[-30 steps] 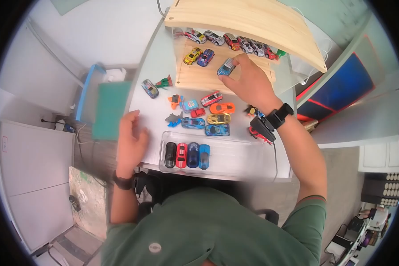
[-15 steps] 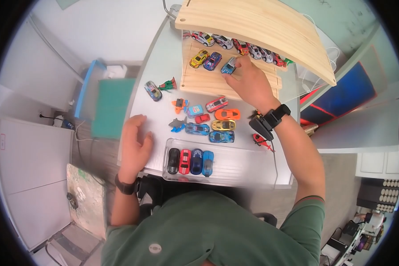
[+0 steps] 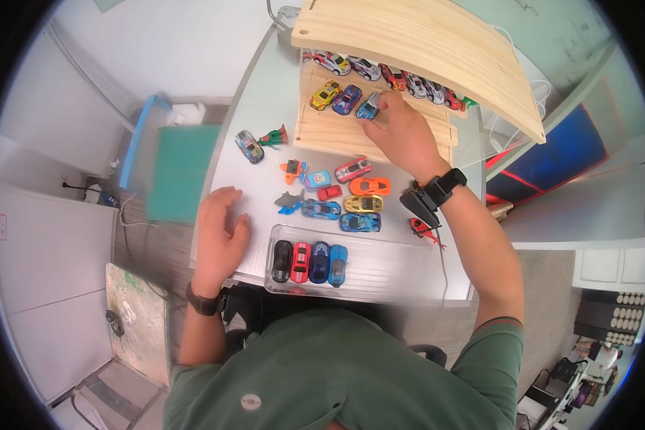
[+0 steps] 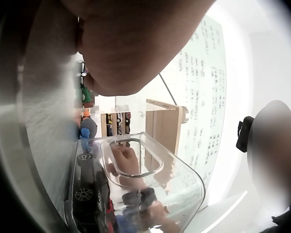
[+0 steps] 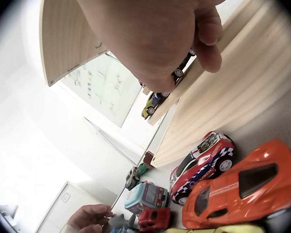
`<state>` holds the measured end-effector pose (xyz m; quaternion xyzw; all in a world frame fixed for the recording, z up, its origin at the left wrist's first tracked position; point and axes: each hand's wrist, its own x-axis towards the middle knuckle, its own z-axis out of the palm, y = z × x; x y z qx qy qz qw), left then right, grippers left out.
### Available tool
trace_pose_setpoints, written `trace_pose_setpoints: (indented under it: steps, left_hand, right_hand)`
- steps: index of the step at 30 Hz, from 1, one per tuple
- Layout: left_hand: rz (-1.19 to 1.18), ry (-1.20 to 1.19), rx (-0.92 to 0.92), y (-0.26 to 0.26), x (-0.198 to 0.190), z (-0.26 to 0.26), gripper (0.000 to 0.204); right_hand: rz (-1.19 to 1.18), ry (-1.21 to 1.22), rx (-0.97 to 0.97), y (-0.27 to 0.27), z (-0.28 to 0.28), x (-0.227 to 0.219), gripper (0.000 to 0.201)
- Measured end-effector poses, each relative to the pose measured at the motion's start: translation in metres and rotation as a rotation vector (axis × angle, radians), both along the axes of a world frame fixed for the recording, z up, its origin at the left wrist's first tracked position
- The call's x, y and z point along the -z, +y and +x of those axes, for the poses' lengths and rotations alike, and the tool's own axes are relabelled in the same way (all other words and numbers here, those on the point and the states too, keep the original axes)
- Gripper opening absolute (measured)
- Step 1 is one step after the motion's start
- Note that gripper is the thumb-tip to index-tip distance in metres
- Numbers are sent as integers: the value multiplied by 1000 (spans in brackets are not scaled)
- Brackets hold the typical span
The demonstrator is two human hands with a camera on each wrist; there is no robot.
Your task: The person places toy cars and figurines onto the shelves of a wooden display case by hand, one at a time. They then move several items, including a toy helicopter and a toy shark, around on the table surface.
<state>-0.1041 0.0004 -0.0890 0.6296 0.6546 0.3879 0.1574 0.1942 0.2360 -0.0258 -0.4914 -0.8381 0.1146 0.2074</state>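
Slantwise, the blue car point(image 3: 368, 106) sits on or just over the shelf point(image 3: 322, 132), right of the purple car point(image 3: 347, 99) and roughly parallel; the right hand point(image 3: 407, 135), nearer, pinches it from the right, while the left hand point(image 3: 221, 235), holding nothing, is well apart.

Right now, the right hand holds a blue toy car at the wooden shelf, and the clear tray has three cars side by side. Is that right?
Not quite: the clear tray has four cars side by side, a black car, red car, dark blue car and light blue car, as the head view shows. The right hand does hold a blue toy car at the wooden shelf.
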Motion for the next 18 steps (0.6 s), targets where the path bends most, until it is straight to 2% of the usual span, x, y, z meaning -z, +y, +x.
trace_pose_setpoints:
  steps: [18]
  left_hand:
    - [9,29,-4,0,-3,2,48]
  right_hand:
    - [-35,-21,24,0,-3,3,47]
